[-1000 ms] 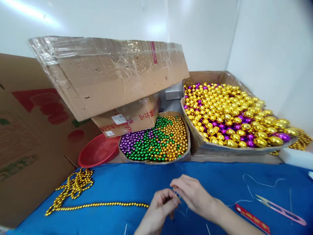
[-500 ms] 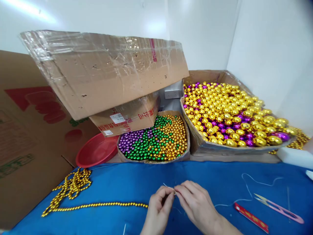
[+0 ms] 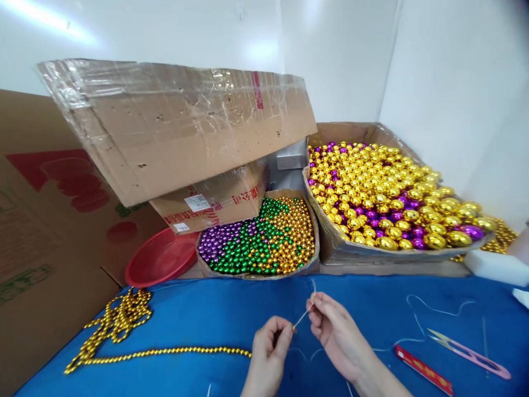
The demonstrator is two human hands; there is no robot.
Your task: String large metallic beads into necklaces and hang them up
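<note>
A short length of pale string (image 3: 303,318) stretches between my two hands above the blue cloth. My left hand (image 3: 270,347) pinches its lower end between thumb and fingers. Higher and to the right, my right hand (image 3: 334,331) pinches the other end, and a bit of string sticks up past its fingertips. A gold bead strand (image 3: 177,350) runs from the left up to my left hand; whether it is held there is hidden. Thin white string (image 3: 417,317) trails across the cloth right of my right hand.
Pink-handled thread snips (image 3: 471,353) and a red cutter-like tool (image 3: 424,369) lie at right on the blue cloth (image 3: 198,314). Behind are a carton of small beads (image 3: 256,245), a carton of large gold and purple beads (image 3: 384,193), a red basin (image 3: 161,256) and tilted cardboard (image 3: 185,127).
My hands were together at one spot. My right hand has drawn up and turned, pulling the string taut from my left hand, which stays nearly in place.
</note>
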